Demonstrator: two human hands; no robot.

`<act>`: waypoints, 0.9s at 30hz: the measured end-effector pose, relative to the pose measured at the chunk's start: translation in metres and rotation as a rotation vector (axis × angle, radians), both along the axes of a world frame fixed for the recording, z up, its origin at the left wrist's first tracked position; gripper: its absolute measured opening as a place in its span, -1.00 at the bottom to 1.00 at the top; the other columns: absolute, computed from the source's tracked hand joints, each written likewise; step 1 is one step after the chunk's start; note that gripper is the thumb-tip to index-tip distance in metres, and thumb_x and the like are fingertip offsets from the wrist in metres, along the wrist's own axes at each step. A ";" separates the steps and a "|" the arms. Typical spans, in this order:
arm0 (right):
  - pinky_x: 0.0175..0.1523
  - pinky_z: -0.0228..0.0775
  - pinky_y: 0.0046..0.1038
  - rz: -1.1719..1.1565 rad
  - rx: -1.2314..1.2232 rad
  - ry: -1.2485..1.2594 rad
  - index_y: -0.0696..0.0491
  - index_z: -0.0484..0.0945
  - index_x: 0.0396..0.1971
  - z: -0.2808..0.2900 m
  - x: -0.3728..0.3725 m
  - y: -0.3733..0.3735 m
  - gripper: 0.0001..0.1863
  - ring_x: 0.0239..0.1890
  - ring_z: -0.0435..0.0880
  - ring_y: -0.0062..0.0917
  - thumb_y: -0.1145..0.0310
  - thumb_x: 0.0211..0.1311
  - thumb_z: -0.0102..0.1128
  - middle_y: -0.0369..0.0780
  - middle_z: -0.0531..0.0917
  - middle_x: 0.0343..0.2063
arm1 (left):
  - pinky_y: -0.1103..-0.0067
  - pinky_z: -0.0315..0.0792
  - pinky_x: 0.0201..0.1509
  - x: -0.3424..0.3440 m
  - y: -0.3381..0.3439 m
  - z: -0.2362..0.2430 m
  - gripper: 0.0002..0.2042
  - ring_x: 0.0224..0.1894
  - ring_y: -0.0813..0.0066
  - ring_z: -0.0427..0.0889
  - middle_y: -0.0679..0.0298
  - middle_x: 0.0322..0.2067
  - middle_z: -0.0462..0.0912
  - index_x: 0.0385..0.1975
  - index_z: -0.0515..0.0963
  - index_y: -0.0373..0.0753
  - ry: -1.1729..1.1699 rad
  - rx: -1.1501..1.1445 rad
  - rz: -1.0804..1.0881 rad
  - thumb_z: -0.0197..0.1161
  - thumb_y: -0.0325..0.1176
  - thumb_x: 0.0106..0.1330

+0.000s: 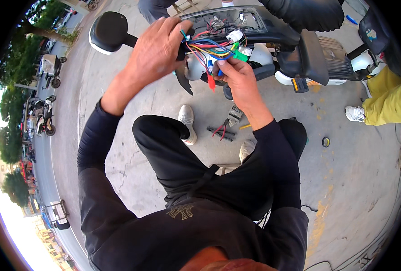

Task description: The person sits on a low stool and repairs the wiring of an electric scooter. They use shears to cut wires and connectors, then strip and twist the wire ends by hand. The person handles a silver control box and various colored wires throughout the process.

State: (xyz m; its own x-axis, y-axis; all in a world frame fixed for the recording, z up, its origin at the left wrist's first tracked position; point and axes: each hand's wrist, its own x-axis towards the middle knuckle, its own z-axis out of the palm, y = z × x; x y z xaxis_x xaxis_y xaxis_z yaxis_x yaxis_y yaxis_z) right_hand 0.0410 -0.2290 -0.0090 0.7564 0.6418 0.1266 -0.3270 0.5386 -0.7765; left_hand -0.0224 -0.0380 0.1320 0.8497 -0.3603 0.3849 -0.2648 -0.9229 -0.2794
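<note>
A bundle of coloured wires (209, 45) hangs from the front of a scooter (277, 34), with a white connector (235, 36), a green connector (240, 55) and a red connector (211, 82). My left hand (157, 49) is closed at the left end of the bundle; what its fingertips grip is hidden. Lower right of it, my right hand (239, 79) pinches a small blue connector (219, 72) under the wires.
Pliers and other tools (221, 133) lie on the ground between my feet; a tape roll (325, 142) lies to the right. A person in yellow trousers (381, 108) stands at right, another's dark-clad leg (300, 11) is at top. Parked scooters (44, 115) line the left.
</note>
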 end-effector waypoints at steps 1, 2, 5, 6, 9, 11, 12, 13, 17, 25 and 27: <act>-0.14 0.43 -0.54 -0.016 -0.057 0.022 0.08 0.60 -0.11 -0.001 0.001 -0.007 -0.79 -0.30 0.60 -0.68 0.28 0.42 0.18 -0.35 0.66 -0.34 | 0.31 0.49 0.12 -0.011 -0.016 -0.002 -0.26 0.00 0.05 0.57 0.08 -0.06 0.54 0.11 0.43 -0.22 -0.023 -0.013 0.049 0.61 -0.31 -0.17; -0.15 0.43 -0.56 -0.020 -0.105 0.042 0.08 0.61 -0.10 -0.001 -0.002 -0.014 -0.79 -0.30 0.60 -0.70 0.28 0.43 0.17 -0.35 0.67 -0.33 | 0.28 0.48 0.05 -0.027 -0.028 -0.005 -0.28 -0.04 0.03 0.55 0.08 -0.07 0.50 0.10 0.42 -0.21 0.015 -0.108 0.079 0.60 -0.30 -0.15; -0.12 0.45 -0.55 -0.017 -0.234 0.053 0.13 0.62 -0.08 -0.003 -0.016 -0.023 -0.75 -0.25 0.62 -0.69 0.28 0.45 0.11 -0.32 0.69 -0.28 | 0.23 0.50 -0.07 -0.068 -0.057 -0.043 -0.30 -0.08 0.02 0.54 0.05 -0.08 0.45 0.06 0.43 -0.24 0.101 -0.357 0.211 0.61 -0.23 -0.14; -0.10 0.46 -0.55 0.016 -0.243 0.063 0.13 0.62 -0.08 -0.009 -0.021 -0.023 -0.75 -0.24 0.63 -0.68 0.28 0.46 0.10 -0.31 0.70 -0.27 | 0.24 0.49 -0.07 -0.078 -0.064 -0.059 -0.29 -0.09 0.01 0.53 0.04 -0.10 0.44 0.05 0.43 -0.27 0.150 -0.454 0.279 0.61 -0.21 -0.14; -0.05 0.46 -0.54 0.058 -0.293 0.136 0.15 0.59 -0.05 -0.030 -0.028 -0.031 -0.71 -0.18 0.66 -0.66 0.25 0.48 0.06 -0.29 0.70 -0.23 | 0.25 0.49 -0.05 -0.090 -0.085 -0.120 -0.28 -0.09 -0.02 0.53 -0.01 -0.12 0.42 0.04 0.41 -0.35 0.233 -0.726 0.394 0.61 -0.16 -0.11; -0.05 0.45 -0.54 0.050 -0.357 0.193 0.14 0.58 -0.05 -0.038 -0.026 -0.042 -0.70 -0.18 0.67 -0.65 0.22 0.49 0.04 -0.28 0.70 -0.21 | 0.25 0.48 -0.05 -0.087 -0.103 -0.152 -0.28 -0.08 -0.03 0.52 -0.02 -0.12 0.42 0.05 0.39 -0.40 0.213 -0.991 0.430 0.59 -0.13 -0.04; -0.08 0.47 -0.52 0.056 -0.469 0.157 0.14 0.57 -0.04 -0.042 -0.026 -0.046 -0.69 -0.20 0.66 -0.63 0.21 0.49 0.04 -0.25 0.69 -0.21 | 0.25 0.47 -0.03 -0.087 -0.111 -0.169 -0.28 -0.06 -0.04 0.52 -0.03 -0.11 0.42 0.06 0.37 -0.41 0.198 -1.035 0.426 0.57 -0.11 0.01; -0.09 0.48 -0.51 0.043 -0.490 0.145 0.14 0.56 -0.04 -0.041 -0.025 -0.046 -0.69 -0.21 0.66 -0.63 0.21 0.48 0.05 -0.26 0.69 -0.22 | 0.26 0.46 0.01 -0.086 -0.118 -0.181 -0.29 -0.06 -0.04 0.52 -0.05 -0.10 0.43 0.06 0.37 -0.43 0.199 -1.139 0.411 0.55 -0.10 0.05; -0.14 0.47 -0.42 -0.071 -0.527 -0.101 0.15 0.54 -0.06 -0.043 -0.022 -0.043 -0.67 -0.26 0.66 -0.50 0.18 0.46 0.05 -0.22 0.68 -0.28 | 0.34 0.45 0.14 -0.070 -0.120 -0.213 -0.36 0.03 0.23 0.54 0.02 -0.03 0.50 0.11 0.32 -0.43 0.401 -1.611 0.308 0.51 -0.22 0.15; 0.23 0.29 -0.31 0.020 -0.374 -0.738 0.24 -0.16 0.48 -0.026 -0.046 -0.032 -0.15 0.14 0.50 -0.26 0.01 0.48 -0.03 0.06 0.39 0.24 | 0.43 0.31 0.31 -0.093 -0.048 -0.169 -0.30 0.15 0.36 0.49 0.18 0.09 0.50 0.27 0.28 -0.29 0.624 -2.177 0.073 0.41 -0.25 0.12; 0.24 0.29 -0.30 0.144 -0.344 -0.633 0.22 -0.20 0.49 -0.013 -0.047 -0.030 -0.12 0.19 0.48 -0.23 -0.03 0.48 -0.05 0.08 0.36 0.27 | 0.37 0.43 0.25 -0.095 -0.038 -0.154 -0.23 0.12 0.27 0.55 0.13 0.09 0.52 0.28 0.27 -0.29 0.607 -2.306 0.053 0.41 -0.14 0.06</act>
